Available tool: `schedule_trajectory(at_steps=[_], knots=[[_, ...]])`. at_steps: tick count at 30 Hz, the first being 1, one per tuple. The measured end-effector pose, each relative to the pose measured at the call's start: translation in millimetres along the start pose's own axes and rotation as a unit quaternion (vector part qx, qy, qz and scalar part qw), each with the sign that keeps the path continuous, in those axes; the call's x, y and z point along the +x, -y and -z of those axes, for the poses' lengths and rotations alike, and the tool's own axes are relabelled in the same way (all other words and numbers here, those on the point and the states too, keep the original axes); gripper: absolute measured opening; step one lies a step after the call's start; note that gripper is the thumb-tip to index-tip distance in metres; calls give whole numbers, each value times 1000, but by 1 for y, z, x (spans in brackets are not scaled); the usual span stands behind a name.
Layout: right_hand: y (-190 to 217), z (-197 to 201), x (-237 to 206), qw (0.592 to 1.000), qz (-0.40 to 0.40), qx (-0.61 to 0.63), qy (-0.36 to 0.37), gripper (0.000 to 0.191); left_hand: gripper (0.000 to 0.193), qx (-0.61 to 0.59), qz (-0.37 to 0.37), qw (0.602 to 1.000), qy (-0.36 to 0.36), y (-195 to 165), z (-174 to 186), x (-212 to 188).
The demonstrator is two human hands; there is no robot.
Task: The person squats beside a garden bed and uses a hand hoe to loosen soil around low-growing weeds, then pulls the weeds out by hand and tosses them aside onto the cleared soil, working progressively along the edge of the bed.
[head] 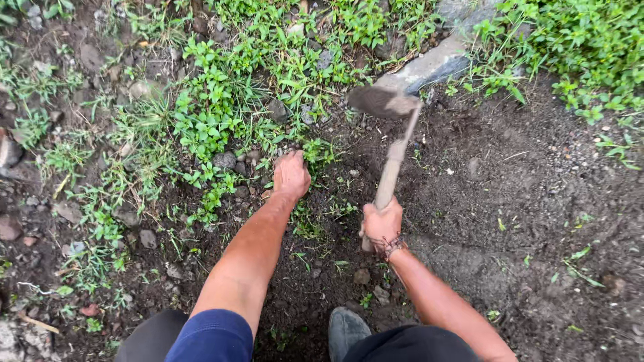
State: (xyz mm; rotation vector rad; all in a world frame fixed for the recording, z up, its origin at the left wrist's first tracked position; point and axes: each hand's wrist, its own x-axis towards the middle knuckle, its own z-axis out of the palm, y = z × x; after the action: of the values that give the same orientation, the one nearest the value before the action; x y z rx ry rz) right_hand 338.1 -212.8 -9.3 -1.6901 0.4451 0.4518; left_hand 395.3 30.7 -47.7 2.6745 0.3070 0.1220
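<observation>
The hoe [389, 134] is raised, its blade just above the soil [523, 201], clenched at the handle's end by the right hand [382, 224]. Soil right of the hoe lies bare; weeds [215, 114] left of it remain. The left hand [290, 174], arm outstretched, clutches weeds beside the hoe.

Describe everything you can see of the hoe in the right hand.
The hoe is a short hand tool with a pale, worn wooden handle and a dark, soil-caked blade at the far end. The blade looks blurred and is raised off the ground, above the dark bare soil near a grey stone. The handle slants up and away from the person, leaning slightly right. The right hand grips its lower end in a closed fist; nothing else touches it.
</observation>
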Motion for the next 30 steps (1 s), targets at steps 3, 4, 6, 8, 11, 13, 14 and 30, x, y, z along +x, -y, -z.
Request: schedule_trajectory(at_steps=[3,4,6,8,11,13,14,30], knots=[[-11,23,-23,987,-83,-106,84,15,22,2,17,999,31,-2,0,-9],[-12,30,-26,985,-97,-117,76,15,26,-5,4,1000,19,-1,1,-12],[-9,37,-24,988,-80,-119,51,13,34,-21,-10,1000,1,1,0,-19],[-3,33,-17,997,-17,-74,8,10,29,-19,-2,1000,0,0,-2,-23],[4,10,-9,984,89,129,-82,13,27,-18,27,999,20,-5,-5,-23],[3,1,-18,996,-86,-27,3,21,27,-21,42,998,34,-6,-5,-21],[1,2,-24,977,-174,-111,46,27,27,-33,54,997,42,-6,-3,-22],[-20,9,-36,986,-71,-116,100,22,16,-35,-37,997,-51,5,3,-40]])
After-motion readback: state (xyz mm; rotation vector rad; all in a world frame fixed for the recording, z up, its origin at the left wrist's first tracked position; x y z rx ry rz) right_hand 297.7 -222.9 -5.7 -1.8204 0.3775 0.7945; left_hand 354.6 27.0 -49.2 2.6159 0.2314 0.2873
